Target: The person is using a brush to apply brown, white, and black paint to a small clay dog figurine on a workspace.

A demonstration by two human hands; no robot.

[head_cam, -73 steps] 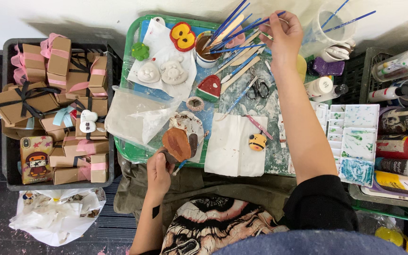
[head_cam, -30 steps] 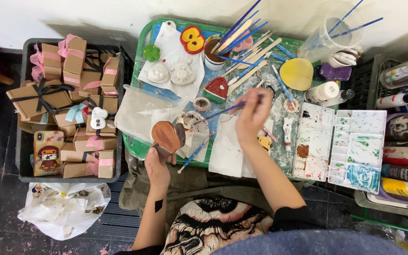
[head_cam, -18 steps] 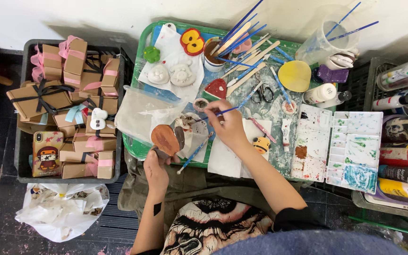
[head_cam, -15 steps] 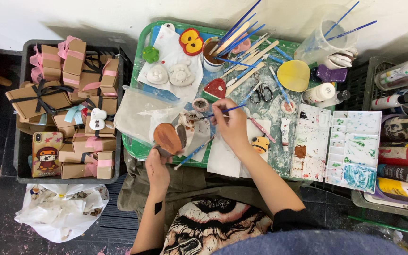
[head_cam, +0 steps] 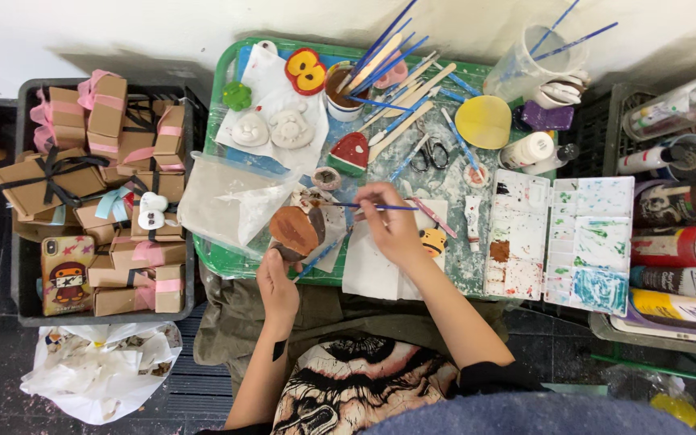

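My left hand [head_cam: 277, 283] holds a small brown-painted clay figure [head_cam: 294, 229] just above the front edge of a green tray [head_cam: 225, 258]. In my right hand [head_cam: 392, 224] is a thin blue paintbrush [head_cam: 368, 207], its tip pointing left toward the brown figure. Both hands sit over the near side of the tray, a short gap apart. A white paper towel [head_cam: 370, 270] lies under my right wrist, with a small yellow painted piece [head_cam: 432, 240] beside it.
White paint palettes [head_cam: 569, 238] lie to the right. A cup of blue brushes [head_cam: 346, 84], unpainted white figures [head_cam: 271, 129], a red slice-shaped piece [head_cam: 350, 153] and a yellow disc [head_cam: 482, 121] fill the tray. A black crate of ribboned brown boxes [head_cam: 98, 185] stands left; paint bottles [head_cam: 686, 242] right.
My right hand came back from the brushes at the far side of the tray to the near side, carrying a blue brush toward the brown figure. The left hand kept the figure nearly still.
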